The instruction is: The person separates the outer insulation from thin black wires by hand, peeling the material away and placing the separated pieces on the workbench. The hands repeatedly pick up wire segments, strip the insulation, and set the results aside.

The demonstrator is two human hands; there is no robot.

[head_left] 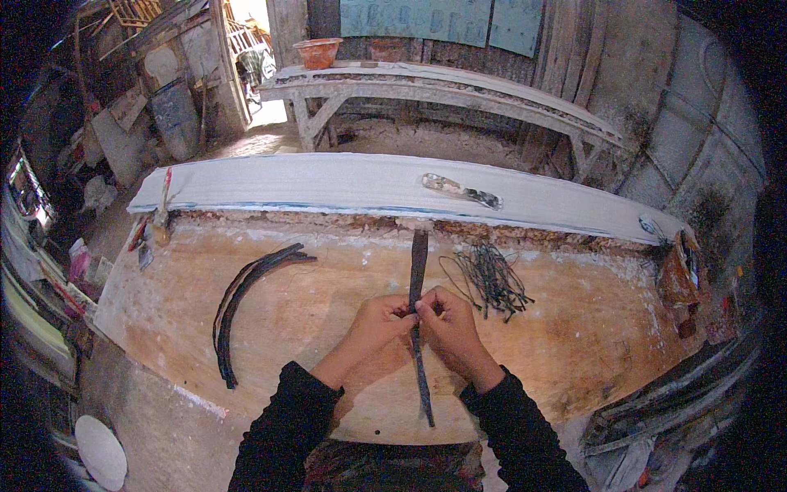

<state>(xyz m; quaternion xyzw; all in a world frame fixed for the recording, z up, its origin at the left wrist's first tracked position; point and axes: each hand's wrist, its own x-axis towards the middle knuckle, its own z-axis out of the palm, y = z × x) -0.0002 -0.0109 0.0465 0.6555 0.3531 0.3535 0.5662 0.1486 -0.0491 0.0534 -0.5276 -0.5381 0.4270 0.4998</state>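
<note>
A dark, flat strip [419,260] runs lengthwise over the middle of the wooden board [328,279]. It looks wider at its far end and narrower toward me. My left hand [384,320] pinches the strip near its middle from the left side. Against it, my right hand [447,318] pinches the same spot, fingertips close together. Whatever lies between the fingertips is hidden. To the left, a curved bundle of dark strips [232,307] rests on the board. Right of my right hand lies a heap of short black cords [493,279], some with knotted or looped ends.
Beyond the board stretches a long white slab [311,182] carrying a worn, paint-smeared tool [461,190]. A brush-like tool [163,201] leans at its left end. An orange bowl [318,53] stands on the bench behind. A crumpled brown container [679,275] sits at the right edge.
</note>
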